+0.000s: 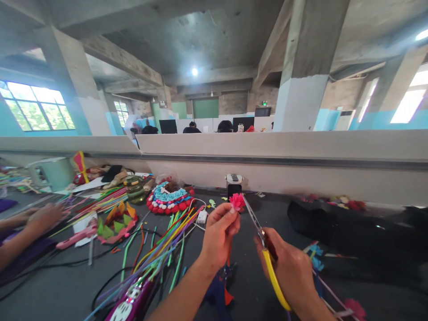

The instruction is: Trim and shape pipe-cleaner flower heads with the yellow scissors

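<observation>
Head view: beside the pink flower (237,201), my left hand (221,232) is pinching it, my right (287,263) gripping yellow-handled scissors (274,280).

Dark table (254,285) — colorful pipe cleaners (167,243), green jar (134,189), purple-white object (129,303)

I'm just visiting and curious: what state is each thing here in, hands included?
Left hand: closed, pinching the flower
Right hand: closed around the scissors
Pink flower: held up, petals spread
Scissors: raised, tip beside the flower
Pink glue gun: lying down
Colored stems: loose, fanned out
Ceiling light: on
</observation>
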Action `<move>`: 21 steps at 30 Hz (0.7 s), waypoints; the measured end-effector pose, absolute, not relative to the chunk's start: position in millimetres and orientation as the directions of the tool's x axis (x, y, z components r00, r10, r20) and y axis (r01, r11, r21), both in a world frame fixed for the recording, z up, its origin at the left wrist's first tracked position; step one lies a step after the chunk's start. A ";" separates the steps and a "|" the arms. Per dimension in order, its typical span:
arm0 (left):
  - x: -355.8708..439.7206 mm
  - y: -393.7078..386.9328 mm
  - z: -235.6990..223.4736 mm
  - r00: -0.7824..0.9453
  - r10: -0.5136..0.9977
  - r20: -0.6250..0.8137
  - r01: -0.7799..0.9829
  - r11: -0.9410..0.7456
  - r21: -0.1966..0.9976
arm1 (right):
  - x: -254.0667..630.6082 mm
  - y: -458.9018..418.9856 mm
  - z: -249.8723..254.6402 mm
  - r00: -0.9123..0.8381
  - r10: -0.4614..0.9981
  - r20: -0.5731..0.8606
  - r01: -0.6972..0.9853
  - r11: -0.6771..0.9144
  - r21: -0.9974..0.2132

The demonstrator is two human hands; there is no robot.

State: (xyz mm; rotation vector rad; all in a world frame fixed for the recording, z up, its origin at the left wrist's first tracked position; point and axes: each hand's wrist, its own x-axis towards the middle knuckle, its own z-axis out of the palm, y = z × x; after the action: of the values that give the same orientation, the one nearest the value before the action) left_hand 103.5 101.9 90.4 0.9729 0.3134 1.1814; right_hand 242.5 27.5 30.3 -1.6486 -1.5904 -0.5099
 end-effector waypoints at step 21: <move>102.7 103.4 89.0 0.431 0.877 0.214 -0.568 0.079 0.819 | 246.1 29.6 35.0 0.117 0.690 0.714 0.938 0.158 -0.307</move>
State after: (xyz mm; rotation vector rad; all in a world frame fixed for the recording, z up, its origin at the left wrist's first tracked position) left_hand 102.7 103.4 89.0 1.0027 0.3777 1.1196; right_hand 246.1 29.6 35.0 -1.5925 -1.6329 -0.3902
